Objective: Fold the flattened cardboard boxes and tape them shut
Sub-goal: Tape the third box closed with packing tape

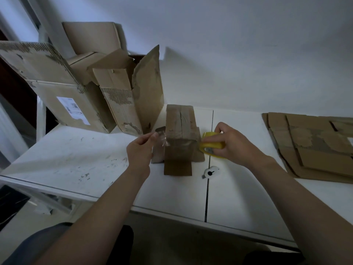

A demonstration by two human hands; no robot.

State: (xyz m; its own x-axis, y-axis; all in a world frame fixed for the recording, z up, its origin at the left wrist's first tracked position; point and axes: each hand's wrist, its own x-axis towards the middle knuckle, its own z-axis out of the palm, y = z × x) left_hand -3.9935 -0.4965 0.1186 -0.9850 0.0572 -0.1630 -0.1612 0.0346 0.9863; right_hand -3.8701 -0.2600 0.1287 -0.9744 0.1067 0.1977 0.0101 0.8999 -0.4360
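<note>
The small cardboard box (179, 131) stands mid-surface (76, 159). At its 9 o'clock the left grip (142, 152) pinches the clear tape end (162, 139). At its 3 o'clock the right grip (234, 145) clamps the yellow tape roll (211, 145). Flattened boxes (313, 148) lie farther toward 3 o'clock.

white table (76, 159) with small box (180, 121), flattened cardboard (315, 150), cutter (211, 172)

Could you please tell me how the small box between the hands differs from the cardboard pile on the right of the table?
The small box is folded up and stands on the table, while the cardboard pile lies flat in stacked sheets. The small box has clear tape stretched across it from the left hand to the yellow tape roll in the right hand; no hand touches the cardboard pile. Both are worn brown cardboard.
</note>
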